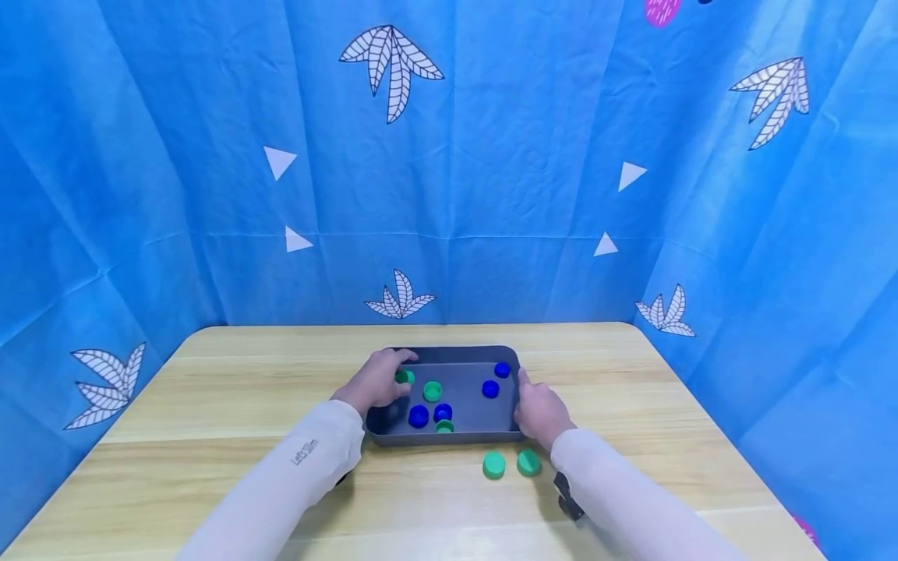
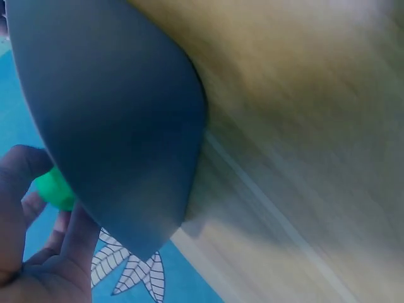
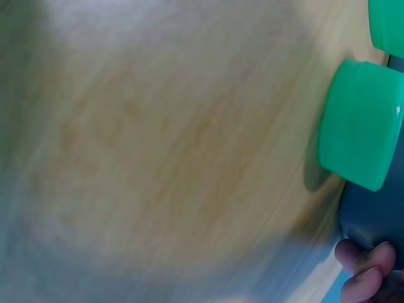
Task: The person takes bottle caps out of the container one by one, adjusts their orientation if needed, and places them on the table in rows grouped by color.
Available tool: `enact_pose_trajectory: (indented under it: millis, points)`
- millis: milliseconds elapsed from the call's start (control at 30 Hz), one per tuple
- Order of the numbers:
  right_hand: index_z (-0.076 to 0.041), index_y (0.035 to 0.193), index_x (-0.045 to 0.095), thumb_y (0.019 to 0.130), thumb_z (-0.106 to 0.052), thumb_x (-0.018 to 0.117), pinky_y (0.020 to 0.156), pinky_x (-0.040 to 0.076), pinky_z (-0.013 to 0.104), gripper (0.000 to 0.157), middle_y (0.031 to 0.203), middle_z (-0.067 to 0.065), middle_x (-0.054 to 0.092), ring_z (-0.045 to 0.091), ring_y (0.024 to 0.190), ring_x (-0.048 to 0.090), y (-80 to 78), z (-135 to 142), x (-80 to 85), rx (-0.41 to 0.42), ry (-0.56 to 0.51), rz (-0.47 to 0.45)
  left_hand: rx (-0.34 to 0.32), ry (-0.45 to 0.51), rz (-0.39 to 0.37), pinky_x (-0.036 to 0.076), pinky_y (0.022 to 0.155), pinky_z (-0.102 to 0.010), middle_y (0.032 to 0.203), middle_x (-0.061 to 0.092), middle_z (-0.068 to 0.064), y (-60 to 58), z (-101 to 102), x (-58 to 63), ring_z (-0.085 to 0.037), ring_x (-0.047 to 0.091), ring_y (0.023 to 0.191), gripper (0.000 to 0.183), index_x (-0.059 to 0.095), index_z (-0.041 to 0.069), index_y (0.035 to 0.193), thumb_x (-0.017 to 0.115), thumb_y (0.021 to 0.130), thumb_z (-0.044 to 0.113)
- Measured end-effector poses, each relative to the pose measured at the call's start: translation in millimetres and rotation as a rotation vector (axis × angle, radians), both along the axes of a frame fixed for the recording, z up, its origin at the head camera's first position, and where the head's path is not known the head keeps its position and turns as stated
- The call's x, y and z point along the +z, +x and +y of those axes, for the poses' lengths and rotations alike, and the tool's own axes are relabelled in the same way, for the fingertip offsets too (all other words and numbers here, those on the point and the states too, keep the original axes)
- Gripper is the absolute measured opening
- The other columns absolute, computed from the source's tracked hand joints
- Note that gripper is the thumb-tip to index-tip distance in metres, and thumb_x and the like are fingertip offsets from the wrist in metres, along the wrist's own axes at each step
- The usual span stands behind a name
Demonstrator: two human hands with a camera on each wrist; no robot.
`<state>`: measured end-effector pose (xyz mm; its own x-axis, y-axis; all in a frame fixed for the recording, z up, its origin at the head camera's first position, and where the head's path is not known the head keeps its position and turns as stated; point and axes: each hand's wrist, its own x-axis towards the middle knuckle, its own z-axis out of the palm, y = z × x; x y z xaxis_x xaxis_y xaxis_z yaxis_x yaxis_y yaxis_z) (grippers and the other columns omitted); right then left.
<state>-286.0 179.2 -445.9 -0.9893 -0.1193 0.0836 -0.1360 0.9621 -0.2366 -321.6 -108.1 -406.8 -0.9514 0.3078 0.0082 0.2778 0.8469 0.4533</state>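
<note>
Sleeve (image 1: 309, 460) reading "Let's Slim", left hand (image 1: 375, 382) round green cap (image 1: 408, 377)

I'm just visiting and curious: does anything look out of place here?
Perhaps the two green caps on the table, just outside the tray's near side. They look left out because several blue caps lie inside the tray. I see nothing spilled or damaged.

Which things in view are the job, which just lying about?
Job, likely: tray, touched by the right hand; green cap in the left hand; blue caps, other green caps in the tray.
Lying about, apparently: two green caps on the table.
</note>
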Motion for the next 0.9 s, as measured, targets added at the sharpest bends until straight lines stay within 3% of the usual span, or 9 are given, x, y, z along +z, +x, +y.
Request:
enact_pose_trajectory:
  millis: [67, 267, 500, 700, 900]
  points:
    - [0.007, 0.147, 0.03, 0.082, -0.004, 0.07, 0.06, 0.052, 0.036, 0.077, 0.074, 0.017, 0.061, 0.02, 0.059, 0.056, -0.2, -0.1, -0.1, -0.006, 0.001, -0.004, -0.019, 0.008, 0.019, 0.048, 0.093, -0.043, 0.113, 0.057, -0.012, 3.1, 0.9, 0.1, -0.025, 0.053, 0.099, 0.039, 0.062, 0.009, 0.125, 0.073, 0.088, 0.016]
    - [0.007, 0.147, 0.03, 0.083, -0.004, 0.07, 0.059, 0.053, 0.035, 0.076, 0.072, 0.015, 0.06, 0.019, 0.058, 0.056, -0.3, -1.1, -0.8, -0.001, 0.005, 0.0, -0.051, 0.035, 0.102, 0.05, 0.077, -0.033, 0.09, 0.055, -0.003, 12.0, 2.0, 2.4, -0.02, 0.05, 0.083, 0.021, 0.063, 0.008, 0.101, 0.076, 0.084, 0.013]
    - [0.007, 0.147, 0.029, 0.082, -0.003, 0.069, 0.06, 0.052, 0.036, 0.076, 0.078, 0.018, 0.062, 0.021, 0.06, 0.056, 0.2, 1.4, -1.9, -0.015, -0.011, -0.005, -0.082, 0.077, 0.126, 0.049, 0.064, -0.027, 0.08, 0.058, 0.0, 26.7, 6.9, 4.7, -0.015, 0.052, 0.068, 0.023, 0.06, 0.009, 0.085, 0.082, 0.078, 0.009]
    - [0.006, 0.147, 0.029, 0.082, -0.003, 0.069, 0.059, 0.052, 0.036, 0.077, 0.086, 0.023, 0.064, 0.021, 0.062, 0.057, 1.2, 1.0, -2.1, -0.028, -0.017, -0.016, -0.106, 0.09, 0.143, 0.047, 0.061, -0.026, 0.078, 0.057, 0.002, 36.6, 9.9, 6.7, -0.015, 0.052, 0.067, 0.024, 0.059, 0.012, 0.078, 0.083, 0.075, 0.01]
    - [0.007, 0.147, 0.029, 0.083, -0.004, 0.069, 0.059, 0.052, 0.036, 0.077, 0.08, 0.021, 0.062, 0.02, 0.06, 0.056, 0.2, -2.1, -3.7, -0.017, -0.009, -0.011, -0.131, 0.095, 0.139, 0.05, 0.067, -0.027, 0.082, 0.058, 0.003, 42.7, 10.5, 6.1, -0.016, 0.053, 0.076, 0.025, 0.061, 0.014, 0.082, 0.085, 0.074, 0.011]
